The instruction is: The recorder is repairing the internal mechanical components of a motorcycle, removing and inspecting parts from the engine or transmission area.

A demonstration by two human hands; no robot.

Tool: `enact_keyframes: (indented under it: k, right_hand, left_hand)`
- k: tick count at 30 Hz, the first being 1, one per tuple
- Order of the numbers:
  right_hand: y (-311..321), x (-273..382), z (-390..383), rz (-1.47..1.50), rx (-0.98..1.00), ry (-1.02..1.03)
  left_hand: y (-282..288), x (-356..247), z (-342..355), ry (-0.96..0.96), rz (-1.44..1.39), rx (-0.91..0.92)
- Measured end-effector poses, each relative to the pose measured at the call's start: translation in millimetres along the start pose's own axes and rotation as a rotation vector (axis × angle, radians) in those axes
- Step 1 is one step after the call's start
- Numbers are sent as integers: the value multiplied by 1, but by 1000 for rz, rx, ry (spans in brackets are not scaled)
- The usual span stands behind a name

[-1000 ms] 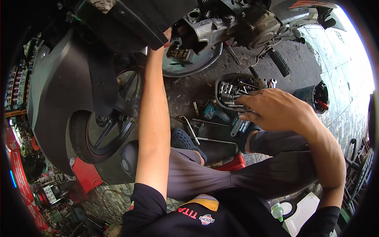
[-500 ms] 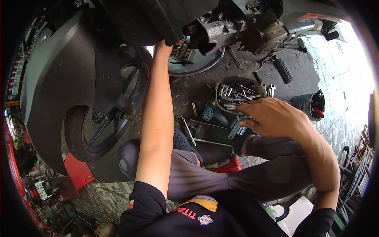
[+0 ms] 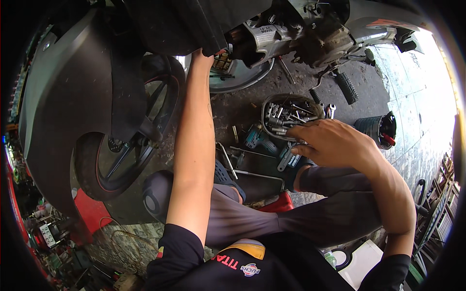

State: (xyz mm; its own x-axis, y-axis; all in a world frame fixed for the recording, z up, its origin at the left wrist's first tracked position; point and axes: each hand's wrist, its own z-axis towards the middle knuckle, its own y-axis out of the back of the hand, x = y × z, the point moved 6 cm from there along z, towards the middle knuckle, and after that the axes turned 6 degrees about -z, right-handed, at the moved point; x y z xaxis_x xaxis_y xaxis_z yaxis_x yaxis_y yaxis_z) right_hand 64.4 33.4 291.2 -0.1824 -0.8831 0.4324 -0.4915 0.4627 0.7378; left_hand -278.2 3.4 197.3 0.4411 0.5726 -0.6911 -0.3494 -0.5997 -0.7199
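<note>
My left hand (image 3: 204,57) reaches up under a black plastic panel (image 3: 174,24) of a motorcycle, beside its exposed engine (image 3: 320,43); its fingers are mostly hidden and what they touch is unclear. My right hand (image 3: 329,141) rests palm down at the near edge of a metal container (image 3: 286,111) of sockets and wrenches, fingers loosely bent, thumb apart, holding nothing visible. A teal cordless drill (image 3: 258,138) lies just left of that hand, its battery partly behind the thumb. A metal bar tool (image 3: 228,159) lies beside the drill.
The front wheel (image 3: 94,174) and grey fairing (image 3: 53,97) fill the left. A round pan (image 3: 242,77) is below the engine. A dark bucket (image 3: 369,127) stands right. My legs and dark clogs are below. A red mat (image 3: 94,216) and cluttered parts line the lower left; metal racks stand far right.
The view has shifted slightly, so the motorcycle appears a little lower and further left at the fairing. Both hands keep much the same pose beside the panel and the socket container.
</note>
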Motion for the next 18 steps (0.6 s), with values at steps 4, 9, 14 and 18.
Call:
enact_keyframes:
  k: [4, 9, 14, 18]
  right_hand:
    - [0, -1, 1, -6, 5, -5]
    - [3, 6, 2, -29, -38, 27]
    - [0, 11, 1, -49, 39, -50]
    - [-2, 17, 3, -28, 5, -57]
  left_hand:
    - [0, 0, -13, 61, -66, -48]
    - [23, 9, -27, 74, -83, -46]
    - [71, 23, -35, 61, 280, -185]
    - [59, 36, -10, -135, 687, 28]
